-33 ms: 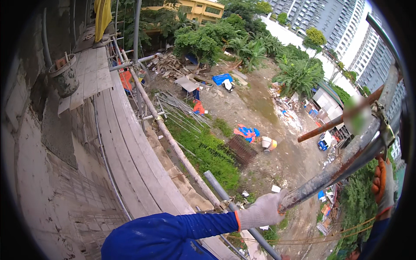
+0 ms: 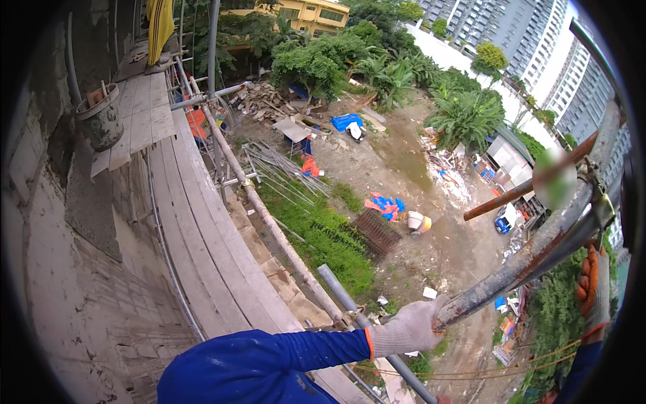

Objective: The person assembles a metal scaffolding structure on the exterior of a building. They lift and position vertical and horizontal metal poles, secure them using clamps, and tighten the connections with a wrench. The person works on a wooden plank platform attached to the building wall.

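Observation:
My left hand (image 2: 407, 328), in a pale knit glove with an orange cuff, is closed round the near end of a worn, rust-stained scaffold pipe (image 2: 518, 266). This pipe slants up to the right, where a metal coupler (image 2: 595, 185) joins it among other tubes. Below the coupler is my right hand (image 2: 589, 286), in a grey glove with orange on its palm side. Its fingers are curled; what lies inside them is hidden. A shorter rusty pipe (image 2: 501, 205) crosses near the coupler. Under my left wrist passes a grey tube (image 2: 336, 286).
Wooden planks (image 2: 195, 229) run along a rough concrete wall (image 2: 87, 269) at left. A bucket (image 2: 101, 121) stands on a raised board near a person's yellow-clad leg (image 2: 159, 30). A long guard pipe (image 2: 276, 232) edges the planks. Far below lie dirt ground and a cement mixer (image 2: 418, 222).

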Tool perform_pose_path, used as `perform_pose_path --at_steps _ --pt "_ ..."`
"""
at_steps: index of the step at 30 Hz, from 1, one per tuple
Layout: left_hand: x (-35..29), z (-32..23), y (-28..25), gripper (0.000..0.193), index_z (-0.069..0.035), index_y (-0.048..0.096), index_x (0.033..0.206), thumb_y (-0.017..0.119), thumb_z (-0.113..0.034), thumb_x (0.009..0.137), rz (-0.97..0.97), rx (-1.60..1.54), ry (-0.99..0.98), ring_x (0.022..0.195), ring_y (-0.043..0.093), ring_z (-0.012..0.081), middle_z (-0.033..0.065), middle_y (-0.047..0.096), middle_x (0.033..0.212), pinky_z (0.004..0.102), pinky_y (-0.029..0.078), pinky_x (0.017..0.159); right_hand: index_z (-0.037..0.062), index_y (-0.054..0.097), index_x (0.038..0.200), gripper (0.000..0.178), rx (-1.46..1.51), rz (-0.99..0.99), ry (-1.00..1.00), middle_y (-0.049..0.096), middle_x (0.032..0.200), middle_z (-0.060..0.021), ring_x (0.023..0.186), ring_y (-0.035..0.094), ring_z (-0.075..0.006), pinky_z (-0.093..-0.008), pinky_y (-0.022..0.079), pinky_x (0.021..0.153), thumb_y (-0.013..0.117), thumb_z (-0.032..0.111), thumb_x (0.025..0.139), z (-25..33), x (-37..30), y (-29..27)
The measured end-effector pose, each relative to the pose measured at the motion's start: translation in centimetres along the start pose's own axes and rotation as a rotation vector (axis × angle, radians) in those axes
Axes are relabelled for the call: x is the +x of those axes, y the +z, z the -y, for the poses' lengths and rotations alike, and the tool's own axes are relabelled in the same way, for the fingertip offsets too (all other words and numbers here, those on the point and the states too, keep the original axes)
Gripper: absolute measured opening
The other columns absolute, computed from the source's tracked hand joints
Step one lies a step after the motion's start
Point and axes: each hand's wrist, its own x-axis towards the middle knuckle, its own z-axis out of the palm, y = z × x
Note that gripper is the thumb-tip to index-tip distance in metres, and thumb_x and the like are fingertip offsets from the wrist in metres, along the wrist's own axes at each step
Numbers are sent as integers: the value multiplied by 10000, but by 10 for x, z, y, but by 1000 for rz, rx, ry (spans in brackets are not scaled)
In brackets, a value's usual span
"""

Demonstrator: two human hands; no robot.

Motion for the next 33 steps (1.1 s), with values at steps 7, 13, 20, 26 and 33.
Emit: perform_pose_path --at_steps 7,13,20,26,33 --pt "-1 2 2 614 -32 488 1266 789 -207 760 -50 -9 16 888 693 455 247 688 919 503 566 774 186 484 1215 170 99 -56 234 433 712 89 416 296 -43 -237 216 347 484 275 1070 25 -7 17" --pt "-1 3 -6 586 -38 499 1246 783 -197 759 -112 -15 57 867 686 461 242 681 907 509 558 767 143 505 1315 276 -146 -146 -316 548 949 53 470 363 -35 -217 281 373 481 272 1073 -38 26 20" --pt "0 8 19 513 -15 544 1183 778 -210 769 -43 -30 120 832 692 448 259 684 895 472 566 734 84 538 1437 409 -711 -323 -593 609 1110 -6 556 452 -43 -215 354 445 441 249 1075 -68 72 -54" --pt "2 3 8 470 17 562 1155 769 -151 767 -178 -54 99 811 754 365 228 719 882 436 608 729 74 719 1216 307 -341 -379 -395 498 620 77 511 471 -39 -240 304 404 544 267 1055 -32 20 63" --pt "-5 -16 40 405 -1 578 1106 786 -45 761 -114 -154 115 822 734 187 126 738 924 334 593 751 5 697 1006 222 -279 -507 -402 456 557 42 449 399 -103 -304 285 416 510 124 1007 -45 15 11"
